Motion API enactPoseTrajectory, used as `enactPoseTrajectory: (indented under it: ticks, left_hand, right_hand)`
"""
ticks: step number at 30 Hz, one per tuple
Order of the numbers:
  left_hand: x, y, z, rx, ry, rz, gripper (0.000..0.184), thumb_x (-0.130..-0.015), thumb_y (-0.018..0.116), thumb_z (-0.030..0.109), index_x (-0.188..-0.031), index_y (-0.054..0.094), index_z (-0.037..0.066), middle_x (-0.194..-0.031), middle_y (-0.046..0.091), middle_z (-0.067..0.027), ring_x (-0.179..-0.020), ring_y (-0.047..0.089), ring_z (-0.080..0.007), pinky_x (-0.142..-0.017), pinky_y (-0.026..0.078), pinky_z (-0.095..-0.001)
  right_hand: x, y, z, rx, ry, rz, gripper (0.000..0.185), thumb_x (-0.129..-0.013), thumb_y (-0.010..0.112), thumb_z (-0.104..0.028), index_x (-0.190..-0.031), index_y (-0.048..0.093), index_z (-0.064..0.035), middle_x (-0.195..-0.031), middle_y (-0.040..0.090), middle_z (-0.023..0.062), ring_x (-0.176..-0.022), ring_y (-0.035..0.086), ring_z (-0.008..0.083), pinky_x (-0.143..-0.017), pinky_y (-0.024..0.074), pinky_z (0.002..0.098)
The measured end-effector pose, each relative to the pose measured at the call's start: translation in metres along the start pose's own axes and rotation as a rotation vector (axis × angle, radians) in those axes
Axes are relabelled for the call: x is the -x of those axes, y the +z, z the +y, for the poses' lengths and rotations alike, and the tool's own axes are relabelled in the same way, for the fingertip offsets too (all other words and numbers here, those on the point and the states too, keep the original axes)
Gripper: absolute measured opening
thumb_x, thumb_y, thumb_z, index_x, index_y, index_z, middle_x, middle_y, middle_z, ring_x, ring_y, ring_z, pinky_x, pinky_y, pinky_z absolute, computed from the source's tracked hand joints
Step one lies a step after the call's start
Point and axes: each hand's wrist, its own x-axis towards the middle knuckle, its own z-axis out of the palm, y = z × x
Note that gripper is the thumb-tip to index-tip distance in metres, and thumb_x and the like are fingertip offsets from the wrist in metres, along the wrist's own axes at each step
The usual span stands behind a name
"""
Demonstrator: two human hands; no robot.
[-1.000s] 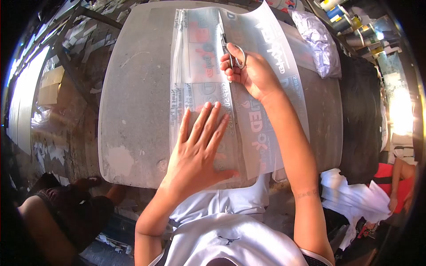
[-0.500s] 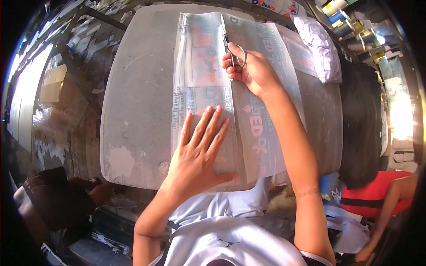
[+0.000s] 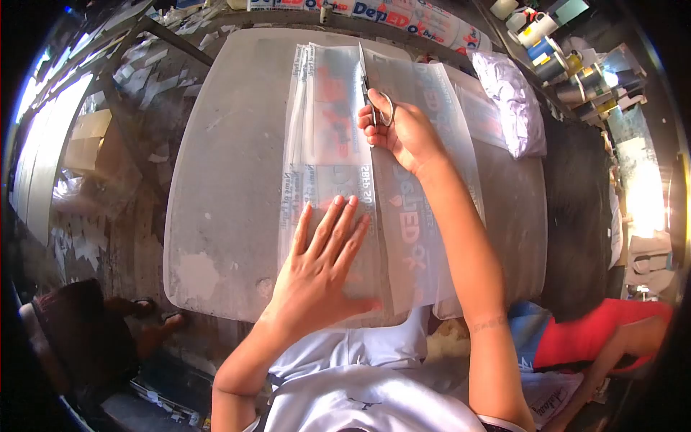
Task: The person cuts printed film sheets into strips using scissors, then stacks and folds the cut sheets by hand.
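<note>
Gripping the scissors point(image 3: 364, 81), the right hand point(image 3: 404, 131) is curling its fingers and thumb closely around the handles, with one metal loop showing beside the thumb. The blades are pointing away from the wearer, toward the far edge of the translucent printed plastic sheeting point(image 3: 414, 191); how far apart they are standing, I cannot tell. Left hand point(image 3: 317, 263) is lying palm down on the nearer part of the sheeting, fingers spread wide and grasping nothing.

The sheeting is resting lengthwise on a worn grey tabletop point(image 3: 223, 151), its near end reaching the edge by the wearer's lap. Blue and red "DepED" lettering is showing through it, and narrow layers are overlapping along its left side. A whitish plastic packet point(image 3: 512, 104) is lying on the right, near the tabletop's far corner.

Beyond the table, more printed "DepED" material point(image 3: 403, 20) is lying, and thread spools point(image 3: 541, 52) are standing at upper right. Another person in red point(image 3: 597, 335) is leaning at lower right, while a cardboard box point(image 3: 88, 144) is sitting at far left.
</note>
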Motion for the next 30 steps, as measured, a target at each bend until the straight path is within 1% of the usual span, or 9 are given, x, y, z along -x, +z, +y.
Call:
enactPoseTrajectory:
  ticks: [8,11,13,15,17,18,21,26,30]
  left_hand:
    - [0.004,0.003,-0.002,-0.003,0.018,0.002,0.121,-0.069,0.082,0.070,-0.160,0.038,0.003,-0.171,0.028,-0.0179,-0.161,0.020,-0.0331,-0.131,0.008,-0.0564]
    - [0.002,0.003,-0.003,-0.004,0.024,0.009,0.122,-0.070,0.081,0.071,-0.160,0.036,0.003,-0.171,0.027,-0.0181,-0.161,0.020,-0.0334,-0.131,0.008,-0.0565]
    - [0.005,0.004,-0.001,-0.060,0.035,0.011,0.123,-0.069,0.082,0.069,-0.161,0.035,0.003,-0.171,0.026,-0.0183,-0.161,0.019,-0.0336,-0.131,0.008,-0.0558]
    - [0.003,-0.001,0.002,-0.069,0.041,-0.007,0.122,-0.069,0.083,0.067,-0.161,0.035,0.003,-0.171,0.026,-0.0189,-0.161,0.019,-0.0341,-0.131,0.008,-0.0559]
    - [0.006,0.003,0.003,-0.053,0.055,0.028,0.122,-0.069,0.084,0.066,-0.161,0.035,0.002,-0.171,0.026,-0.0190,-0.161,0.019,-0.0346,-0.131,0.008,-0.0562]
    - [0.006,0.006,0.002,-0.055,0.068,0.041,0.123,-0.069,0.084,0.067,-0.161,0.034,0.003,-0.171,0.026,-0.0192,-0.161,0.018,-0.0347,-0.131,0.009,-0.0562]
    - [0.008,0.008,0.001,-0.126,0.087,0.056,0.125,-0.068,0.083,0.070,-0.161,0.034,0.002,-0.171,0.025,-0.0197,-0.161,0.018,-0.0350,-0.130,0.010,-0.0568]
    - [0.010,0.006,-0.001,-0.241,0.075,-0.018,0.126,-0.068,0.080,0.078,-0.164,0.033,0.011,-0.173,0.023,-0.0150,-0.162,0.017,-0.0316,-0.130,0.010,-0.0581]
    - [0.006,0.000,-0.001,-0.235,0.043,-0.091,0.124,-0.070,0.081,0.076,-0.164,0.033,0.011,-0.174,0.021,-0.0143,-0.162,0.015,-0.0307,-0.131,0.010,-0.0552]
  right_hand:
    - [-0.011,-0.002,-0.001,-0.033,0.039,0.012,0.040,-0.100,0.073,-0.040,-0.098,0.069,0.0004,-0.086,0.070,0.0066,-0.070,0.067,0.0124,-0.063,0.0569,0.0251]
    - [-0.043,-0.001,-0.020,-0.044,0.048,0.024,0.037,-0.099,0.074,-0.037,-0.097,0.068,-0.0005,-0.085,0.070,0.0075,-0.067,0.066,0.0129,-0.060,0.0581,0.0257]
    - [-0.086,-0.016,-0.030,-0.192,0.015,0.055,0.036,-0.097,0.077,-0.034,-0.096,0.066,0.0001,-0.082,0.069,0.0094,-0.063,0.065,0.0134,-0.057,0.0578,0.0253]
    - [-0.081,-0.023,-0.058,-0.189,-0.038,-0.032,0.038,-0.097,0.077,-0.034,-0.099,0.065,0.0019,-0.083,0.069,0.0083,-0.065,0.064,0.0126,-0.058,0.0574,0.0238]
    - [-0.026,-0.010,-0.076,-0.137,-0.115,0.004,0.039,-0.098,0.077,-0.034,-0.099,0.065,0.0025,-0.084,0.067,0.0059,-0.066,0.062,0.0112,-0.060,0.0550,0.0229]
    - [-0.001,-0.013,-0.077,-0.097,-0.137,-0.051,0.041,-0.100,0.074,-0.037,-0.101,0.065,0.0027,-0.084,0.066,0.0042,-0.066,0.059,0.0100,-0.062,0.0506,0.0231]
    - [0.085,-0.013,-0.069,0.008,-0.176,-0.055,0.043,-0.102,0.069,-0.043,-0.100,0.067,0.0005,-0.082,0.067,0.0049,-0.064,0.059,0.0102,-0.061,0.0472,0.0251]
    - [0.192,-0.050,-0.026,-0.189,-0.146,-0.138,0.044,-0.105,0.065,-0.043,-0.103,0.066,0.0013,-0.082,0.065,0.0046,-0.065,0.057,0.0106,-0.061,0.0446,0.0251]
    - [0.254,-0.072,0.011,-0.284,-0.179,-0.105,0.046,-0.106,0.063,-0.044,-0.104,0.066,0.0021,-0.080,0.062,0.0055,-0.063,0.054,0.0117,-0.060,0.0415,0.0261]
